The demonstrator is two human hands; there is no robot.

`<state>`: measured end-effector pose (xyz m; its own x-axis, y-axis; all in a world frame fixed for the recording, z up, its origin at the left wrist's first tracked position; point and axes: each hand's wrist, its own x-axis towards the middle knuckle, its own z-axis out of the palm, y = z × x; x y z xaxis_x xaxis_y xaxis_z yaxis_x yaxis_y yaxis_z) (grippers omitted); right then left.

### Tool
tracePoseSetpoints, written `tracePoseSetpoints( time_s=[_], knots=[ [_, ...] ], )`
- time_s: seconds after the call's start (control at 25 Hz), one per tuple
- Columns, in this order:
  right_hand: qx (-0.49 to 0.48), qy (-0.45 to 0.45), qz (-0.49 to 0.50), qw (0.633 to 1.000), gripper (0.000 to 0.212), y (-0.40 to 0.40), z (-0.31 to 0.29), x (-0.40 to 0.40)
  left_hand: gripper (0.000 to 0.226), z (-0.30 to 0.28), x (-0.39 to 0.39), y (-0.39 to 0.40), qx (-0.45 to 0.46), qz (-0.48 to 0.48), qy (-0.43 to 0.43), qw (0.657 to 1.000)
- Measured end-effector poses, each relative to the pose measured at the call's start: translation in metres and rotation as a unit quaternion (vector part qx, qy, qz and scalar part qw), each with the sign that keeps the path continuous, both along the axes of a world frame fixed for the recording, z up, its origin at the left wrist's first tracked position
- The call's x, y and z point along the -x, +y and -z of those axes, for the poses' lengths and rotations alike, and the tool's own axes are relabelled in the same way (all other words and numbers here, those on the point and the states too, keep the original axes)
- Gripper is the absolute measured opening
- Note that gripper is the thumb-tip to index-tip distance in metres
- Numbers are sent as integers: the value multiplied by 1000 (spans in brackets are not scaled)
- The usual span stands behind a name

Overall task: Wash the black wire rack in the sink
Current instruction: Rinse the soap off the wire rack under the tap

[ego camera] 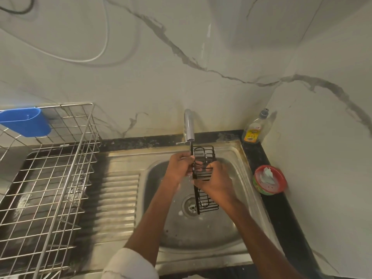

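Observation:
The black wire rack [203, 156] is held upright over the steel sink [239, 156], right under the chrome tap [189, 125]. It has an upper basket and a lower basket [208, 204] joined by a black bar. My left hand [180, 166] grips the bar on the rack's left side. My right hand [216, 180] holds the rack's middle from the right, its fingers curled through the wires. Water at the tap is hard to make out.
A steel wire dish rack [46, 188] with a blue plastic holder [26, 121] stands on the ribbed drainboard [118, 198] to the left. A dish soap bottle [254, 129] stands in the back right corner. A red and green tub [269, 180] sits on the black counter at right.

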<state>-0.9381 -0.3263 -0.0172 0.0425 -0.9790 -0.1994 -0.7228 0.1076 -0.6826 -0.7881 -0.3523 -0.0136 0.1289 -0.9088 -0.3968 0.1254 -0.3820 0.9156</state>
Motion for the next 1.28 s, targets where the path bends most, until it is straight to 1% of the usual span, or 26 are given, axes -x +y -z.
tracePoseSetpoints(
  time_s=[0.08,0.2,0.24,0.28,0.32,0.36,0.4,0.48,0.52,0.6,0.68,0.76,0.84,0.96,1.04,1.12,1.2,1.28],
  knots=[
    [-4,-40,-41,998,51,-2,2,3,13,1,-1,1,-11,-25,47,999],
    [-2,-145,-65,987,42,-5,4,11,16,5,-14,-2,-24,-63,78,995],
    [12,-163,-46,986,38,-5,2,13,16,6,-20,-3,-35,-78,84,993],
    [42,-169,-5,985,34,-7,1,15,16,7,-27,-5,-42,-87,85,992],
    [78,-157,43,984,32,-12,0,18,17,6,-33,-5,-46,-88,82,992],
    [101,-132,76,983,36,-20,3,22,18,6,-39,-4,-48,-82,77,992],
    [100,-103,77,987,46,-27,2,25,20,6,-45,-3,-49,-68,73,994],
    [47,-61,5,997,76,-40,2,28,24,7,-54,-6,-49,-16,59,997],
    [14,-68,-38,997,88,-45,4,29,26,7,-58,-9,-49,16,51,997],
    [-57,-134,-88,985,103,-51,3,31,27,6,-62,-19,-50,75,41,995],
    [-105,-191,-89,972,112,-53,2,38,25,4,-65,-29,-53,110,39,992],
    [-126,-212,-80,966,116,-56,2,44,23,4,-67,-40,-52,134,30,989],
    [-133,-197,-78,968,120,-59,1,41,22,5,-70,-52,-31,169,4,985],
    [-117,-155,-25,981,120,-60,1,26,22,13,-72,-67,14,206,-53,977],
    [-91,-136,6,986,113,-54,1,13,23,21,-71,-68,34,170,-56,983],
    [-70,-120,26,990,111,-47,3,0,21,29,-69,-63,32,105,-45,993],
    [-65,-100,44,992,112,-42,4,-13,21,41,-67,-55,-5,44,-43,998],
    [-53,-74,51,995,112,-40,5,-20,20,53,-67,-46,-43,6,-31,999]
  ],
)
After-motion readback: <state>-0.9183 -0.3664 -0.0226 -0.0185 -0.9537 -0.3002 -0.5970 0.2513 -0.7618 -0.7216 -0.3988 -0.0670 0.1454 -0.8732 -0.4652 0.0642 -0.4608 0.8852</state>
